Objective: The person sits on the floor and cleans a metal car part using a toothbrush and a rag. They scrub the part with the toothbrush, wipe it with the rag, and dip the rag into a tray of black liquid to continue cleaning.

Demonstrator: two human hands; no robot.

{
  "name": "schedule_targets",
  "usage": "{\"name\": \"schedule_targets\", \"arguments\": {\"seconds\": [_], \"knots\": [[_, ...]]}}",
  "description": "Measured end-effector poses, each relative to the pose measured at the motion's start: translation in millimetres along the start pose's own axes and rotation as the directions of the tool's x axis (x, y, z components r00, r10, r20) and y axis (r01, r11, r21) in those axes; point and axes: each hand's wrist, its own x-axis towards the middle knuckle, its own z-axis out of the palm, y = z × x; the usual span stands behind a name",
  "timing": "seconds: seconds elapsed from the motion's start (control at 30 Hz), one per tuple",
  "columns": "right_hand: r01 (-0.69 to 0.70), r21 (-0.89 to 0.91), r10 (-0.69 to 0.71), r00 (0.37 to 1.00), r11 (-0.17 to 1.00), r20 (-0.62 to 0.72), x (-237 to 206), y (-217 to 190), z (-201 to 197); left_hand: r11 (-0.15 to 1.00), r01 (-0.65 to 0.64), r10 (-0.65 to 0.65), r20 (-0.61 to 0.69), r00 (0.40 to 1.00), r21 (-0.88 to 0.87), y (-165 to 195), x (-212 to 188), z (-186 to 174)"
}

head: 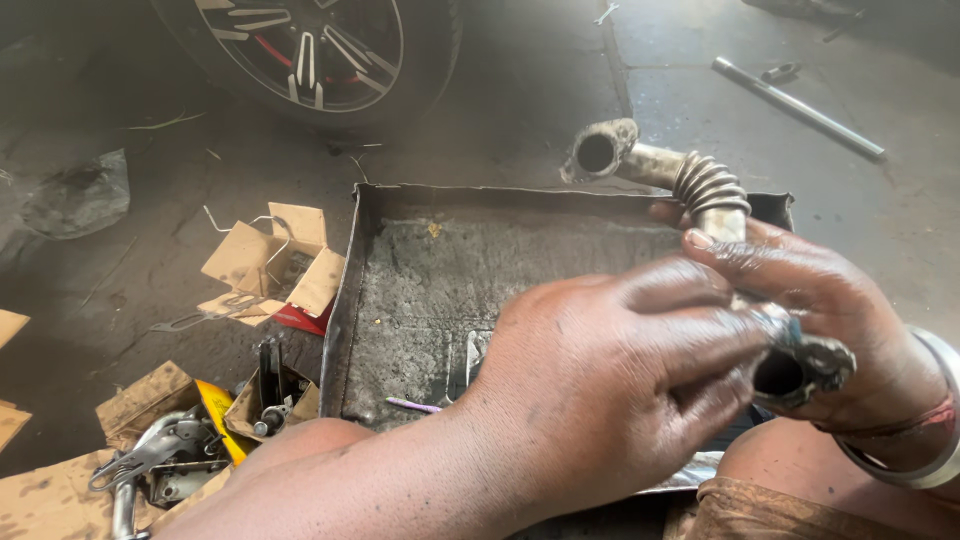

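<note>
Both my hands hold a bent metal pipe (700,185) with a ribbed flexible section and a flanged opening at each end. My right hand (830,310) grips the pipe's middle, fingers wrapped round it, a bangle on the wrist. Across the near end of the pipe lies my left hand (620,370), its fingers at the near flange (805,365). The pipe hangs over a shallow, dirty metal tray (345,290) on the ground. The far flange points away towards the car wheel.
A car wheel (310,50) stands at the top left. Torn cardboard boxes (270,265) and metal parts (160,450) lie left of the tray. A long metal rod (800,105) rests on the concrete at the top right. A small purple stick (412,405) lies in the tray.
</note>
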Motion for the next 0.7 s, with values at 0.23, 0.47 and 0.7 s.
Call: {"name": "schedule_targets", "arguments": {"seconds": [0.23,0.47,0.7], "knots": [[-0.246,0.656,0.292,0.955,0.714,0.04,5.3,-1.7,1.4,0.993,-0.089,0.093,-0.047,0.995,0.075,-1.2,2.8,-7.0],[-0.126,0.475,0.165,0.986,0.871,-0.04,6.8,-23.7,17.5,0.979,-0.14,0.143,-0.013,0.99,0.15,12.1,8.3,-12.3],[-0.107,0.282,0.156,0.975,0.953,-0.157,11.2,-31.3,17.6,0.978,-0.117,0.125,-0.037,0.991,0.17,5.1,9.9,-14.4]]}}
